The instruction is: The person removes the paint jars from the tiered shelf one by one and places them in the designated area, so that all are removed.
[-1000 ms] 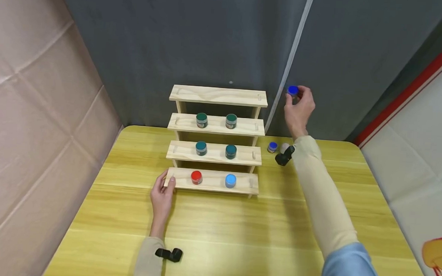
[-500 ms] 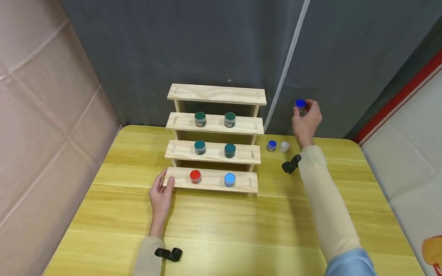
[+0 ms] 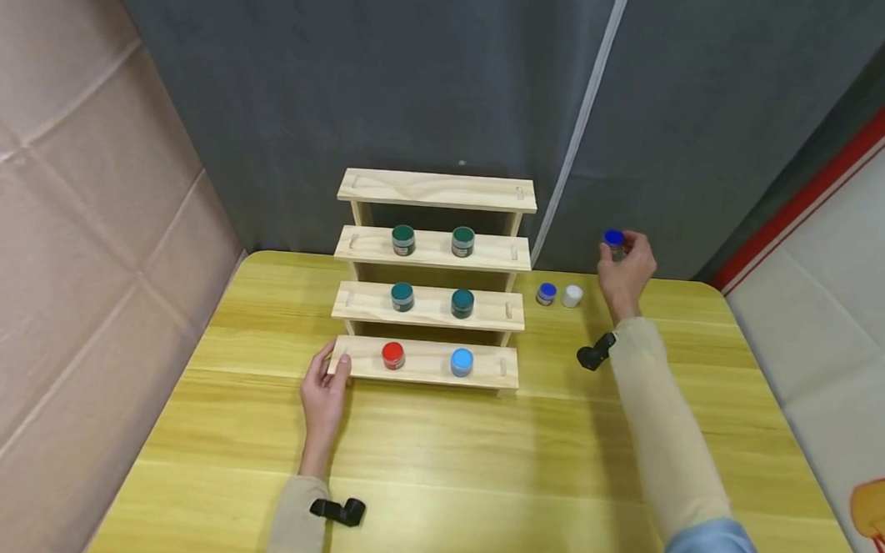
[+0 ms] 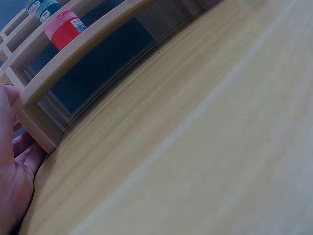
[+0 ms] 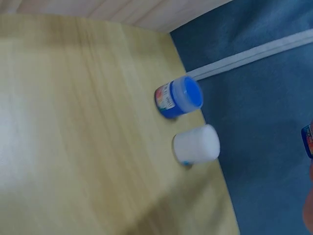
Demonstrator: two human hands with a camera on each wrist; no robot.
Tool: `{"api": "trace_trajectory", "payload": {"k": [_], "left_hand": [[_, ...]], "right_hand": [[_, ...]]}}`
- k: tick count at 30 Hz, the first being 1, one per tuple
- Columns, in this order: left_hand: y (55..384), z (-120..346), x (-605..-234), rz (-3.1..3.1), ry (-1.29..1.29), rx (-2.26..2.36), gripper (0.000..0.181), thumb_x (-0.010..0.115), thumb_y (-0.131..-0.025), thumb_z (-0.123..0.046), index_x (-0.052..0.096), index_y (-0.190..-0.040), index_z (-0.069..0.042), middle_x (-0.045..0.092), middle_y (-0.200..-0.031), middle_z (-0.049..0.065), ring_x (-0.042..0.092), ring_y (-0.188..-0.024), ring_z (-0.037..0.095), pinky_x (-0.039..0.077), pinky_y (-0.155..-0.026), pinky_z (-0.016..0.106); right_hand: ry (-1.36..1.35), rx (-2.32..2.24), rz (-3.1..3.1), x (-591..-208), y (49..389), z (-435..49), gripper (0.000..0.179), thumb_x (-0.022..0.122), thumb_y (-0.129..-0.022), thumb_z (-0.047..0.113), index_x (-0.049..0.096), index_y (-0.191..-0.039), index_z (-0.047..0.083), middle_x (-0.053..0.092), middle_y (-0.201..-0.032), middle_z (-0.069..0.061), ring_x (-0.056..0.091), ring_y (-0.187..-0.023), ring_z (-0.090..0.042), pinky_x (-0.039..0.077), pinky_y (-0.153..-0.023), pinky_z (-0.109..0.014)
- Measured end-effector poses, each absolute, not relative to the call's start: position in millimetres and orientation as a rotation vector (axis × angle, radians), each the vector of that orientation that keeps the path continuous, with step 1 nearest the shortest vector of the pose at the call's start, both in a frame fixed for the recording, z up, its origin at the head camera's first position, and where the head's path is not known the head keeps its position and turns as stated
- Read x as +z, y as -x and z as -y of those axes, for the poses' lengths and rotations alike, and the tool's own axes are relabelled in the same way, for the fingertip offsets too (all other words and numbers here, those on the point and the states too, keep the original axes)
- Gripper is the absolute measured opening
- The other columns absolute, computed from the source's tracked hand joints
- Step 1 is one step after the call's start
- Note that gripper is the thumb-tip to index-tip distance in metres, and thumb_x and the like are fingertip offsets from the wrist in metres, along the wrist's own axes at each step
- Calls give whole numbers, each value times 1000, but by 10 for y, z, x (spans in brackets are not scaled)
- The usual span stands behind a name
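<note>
Yellow table (image 3: 417,476). Three o'clock from rack (image 3: 432,301), right hand (image 3: 628,271), fingers bent, pinches blue-lidded jar (image 3: 614,241), just swung lower: jar farther from rack now. Left hand (image 3: 324,394), eight o'clock, grips rack end.

In the head view the tabletop (image 3: 415,509) is lit brightly from above, and a pale sheen is spread across its near middle. A soft shadow is cast beside the right sleeve (image 3: 667,430). The left wrist view is dimmer and cooler — the wood grain is softened, and the rack's front edge (image 4: 98,36) is bowed by the lens. In the right wrist view, the white jar (image 5: 195,144) is slightly blurred — glare is caught at far left.
</note>
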State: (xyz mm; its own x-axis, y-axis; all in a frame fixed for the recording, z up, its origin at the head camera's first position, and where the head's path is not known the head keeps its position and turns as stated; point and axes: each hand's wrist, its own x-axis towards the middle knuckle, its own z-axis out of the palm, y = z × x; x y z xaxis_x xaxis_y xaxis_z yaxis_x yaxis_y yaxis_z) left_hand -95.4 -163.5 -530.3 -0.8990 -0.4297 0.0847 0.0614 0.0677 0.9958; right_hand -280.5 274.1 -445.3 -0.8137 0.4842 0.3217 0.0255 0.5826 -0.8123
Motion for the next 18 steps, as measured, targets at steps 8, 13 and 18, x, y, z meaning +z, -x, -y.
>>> {"api": "trace_trajectory", "payload": {"k": [8, 13, 18], "left_hand": [[956, 1632, -5311, 1999, -375, -1885, 41, 65, -103, -4, 60, -142, 7, 70, -118, 37, 60, -68, 6, 51, -62, 14], [959, 1636, -5318, 2007, -375, -1880, 41, 65, -104, -5, 59, -142, 7, 70, -120, 36, 61, -69, 6, 53, -64, 17], [963, 1639, -5324, 2003, -385, -1895, 41, 65, -104, -6, 59, -143, 6, 70, -122, 36, 60, -70, 6, 53, -64, 17]], "right_hand": [[417, 1160, 2277, -4684, 2730, -2822, 41, 69, -101, 12, 58, -135, -9, 65, -133, -29, 62, -123, -42, 48, -113, -51], [484, 1208, 2321, -4795, 2674, -2846, 45, 68, -102, 15, 56, -139, -8, 64, -137, -29, 62, -125, -40, 50, -114, -48], [538, 1232, 2377, -4896, 2608, -2872, 48, 66, -103, 18, 53, -142, -6, 62, -139, -28, 61, -129, -39, 49, -116, -47]]}}
